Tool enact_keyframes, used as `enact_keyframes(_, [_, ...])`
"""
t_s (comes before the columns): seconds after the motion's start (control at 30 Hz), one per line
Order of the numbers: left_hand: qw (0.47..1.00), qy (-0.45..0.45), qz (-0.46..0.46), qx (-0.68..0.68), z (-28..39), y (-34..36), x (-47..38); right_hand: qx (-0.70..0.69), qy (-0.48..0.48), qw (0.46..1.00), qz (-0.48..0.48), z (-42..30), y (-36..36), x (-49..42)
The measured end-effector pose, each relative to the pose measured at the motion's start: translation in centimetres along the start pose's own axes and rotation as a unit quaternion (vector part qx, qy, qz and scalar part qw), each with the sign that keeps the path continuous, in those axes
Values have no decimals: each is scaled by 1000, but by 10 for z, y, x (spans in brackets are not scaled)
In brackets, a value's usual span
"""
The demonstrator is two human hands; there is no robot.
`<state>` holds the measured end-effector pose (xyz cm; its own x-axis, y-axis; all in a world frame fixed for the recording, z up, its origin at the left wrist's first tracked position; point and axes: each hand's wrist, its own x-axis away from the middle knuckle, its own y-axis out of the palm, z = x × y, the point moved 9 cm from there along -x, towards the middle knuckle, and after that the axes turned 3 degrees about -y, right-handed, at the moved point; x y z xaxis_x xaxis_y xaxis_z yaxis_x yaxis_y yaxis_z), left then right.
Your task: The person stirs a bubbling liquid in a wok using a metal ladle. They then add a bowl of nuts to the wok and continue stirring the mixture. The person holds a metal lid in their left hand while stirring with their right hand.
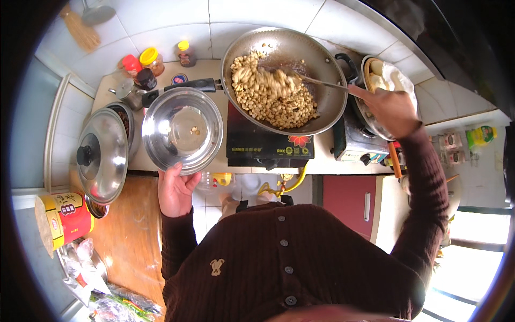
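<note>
My left hand (177, 191) grips the near rim of a shiny metal bowl (183, 141), with a few loose pieces on its bottom. In my right hand (390, 110) is the handle of a metal spatula or ladle (324, 83); its working end is buried and hidden. That tool reaches into a large wok (328, 96) over a black stove (261, 147). A heap of pale shelled nuts, likely peanuts (277, 102), fills the wok's left and near side, blurred by motion around the tool. The bowl overlaps part of the wok's long black handle (201, 85).
A lidded pan or pot (102, 155) stands at left. Several jars (153, 62) and a metal pitcher (128, 92) line the back left. On the right, a gas burner (358, 141) bears a pan holding pale food and a cloth (396, 80). A range hood (454, 44) overhangs.
</note>
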<state>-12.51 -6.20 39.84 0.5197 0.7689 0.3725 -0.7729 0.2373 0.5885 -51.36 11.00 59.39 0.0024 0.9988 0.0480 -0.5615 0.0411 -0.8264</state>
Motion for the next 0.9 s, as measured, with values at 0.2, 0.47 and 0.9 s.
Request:
enact_keyframes(0.2, [1000,-7,-8,1,-4,-5,-4,-119,19,992,-39,57,-14,-1])
enact_keyframes(0.47, [1000,-7,-7,11,-5,-4,-1,-638,239,659,-319,16,97,9])
enact_keyframes(0.9, [1000,8,0,3,-1,-3,-1,-151,69,986,17,-52,-47,10])
